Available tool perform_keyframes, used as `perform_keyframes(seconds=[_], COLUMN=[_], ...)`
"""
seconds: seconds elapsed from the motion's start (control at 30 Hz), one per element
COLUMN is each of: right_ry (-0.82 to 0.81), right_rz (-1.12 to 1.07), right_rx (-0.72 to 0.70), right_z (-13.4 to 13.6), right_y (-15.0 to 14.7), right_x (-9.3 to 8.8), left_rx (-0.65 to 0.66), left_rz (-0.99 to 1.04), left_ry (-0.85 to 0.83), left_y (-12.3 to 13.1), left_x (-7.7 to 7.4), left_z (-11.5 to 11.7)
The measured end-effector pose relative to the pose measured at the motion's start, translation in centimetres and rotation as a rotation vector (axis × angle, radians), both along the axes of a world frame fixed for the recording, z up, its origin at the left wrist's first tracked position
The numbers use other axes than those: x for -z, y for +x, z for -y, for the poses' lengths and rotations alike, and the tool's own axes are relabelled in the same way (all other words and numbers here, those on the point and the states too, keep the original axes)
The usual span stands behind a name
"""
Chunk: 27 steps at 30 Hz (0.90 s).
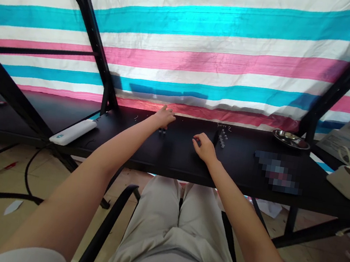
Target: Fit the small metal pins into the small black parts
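1. Beige trousers cover the lap below the black tabletop.
2. Left hand stands open, fingers spread, just beyond small dark pegs, holding nothing visible.
3. Right hand curls loosely near a cluster of grey pegs; whether it grips anything cannot be told.

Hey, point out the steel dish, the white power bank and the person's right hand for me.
Steel dish point(289, 139): head view, on its bare inner surface.
White power bank point(73, 131): head view, on its upper face.
Right hand point(205, 148): head view, on the back of the hand.
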State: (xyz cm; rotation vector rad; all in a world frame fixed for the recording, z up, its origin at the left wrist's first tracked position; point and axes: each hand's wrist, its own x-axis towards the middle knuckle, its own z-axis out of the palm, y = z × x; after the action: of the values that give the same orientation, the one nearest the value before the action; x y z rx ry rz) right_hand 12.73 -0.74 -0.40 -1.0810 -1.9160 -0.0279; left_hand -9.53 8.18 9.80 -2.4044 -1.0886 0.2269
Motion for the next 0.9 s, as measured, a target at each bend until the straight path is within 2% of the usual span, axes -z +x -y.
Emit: perform_keyframes(seconds=[0.13, 0.27, 0.4, 0.5, 0.6, 0.67, 0.77, 0.9], right_ry=[0.188, 0.383, 0.392, 0.262, 0.025, -0.146, -0.347, -0.463], right_rz=[-0.142, -0.350, -0.445, -0.361, -0.300, -0.249, -0.151, -0.077], right_rx=[0.037, 0.201, 0.393, 0.552, 0.766, 0.860, 0.879, 0.830], right_z=[0.7, 1.0, 0.9, 0.9, 1.0, 1.0, 1.1, 1.0], right_y=[0.3, 2.3, 5.8, 7.8, 8.4, 8.3, 8.2, 8.2], right_x=[-0.9, -2.1, -2.4, -1.8, -1.2, -0.8, -0.4, 0.0], left_rx=[0.143, 0.280, 0.265, 0.201, 0.151, 0.134, 0.114, 0.123], left_rz=[0.153, 0.293, 0.383, 0.435, 0.462, 0.476, 0.496, 0.510], left_ry=[0.004, 0.036, 0.018, 0.002, -0.023, -0.030, -0.041, -0.036], left_y=[2.7, 6.5, 9.8, 11.9, 13.7, 14.7, 15.6, 15.9], left_x=[0.4, 1.9, 4.3, 6.0, 7.2, 7.8, 8.4, 9.0], left_z=[2.6, 6.5, 8.9, 9.1, 8.7, 8.3, 7.8, 7.3])
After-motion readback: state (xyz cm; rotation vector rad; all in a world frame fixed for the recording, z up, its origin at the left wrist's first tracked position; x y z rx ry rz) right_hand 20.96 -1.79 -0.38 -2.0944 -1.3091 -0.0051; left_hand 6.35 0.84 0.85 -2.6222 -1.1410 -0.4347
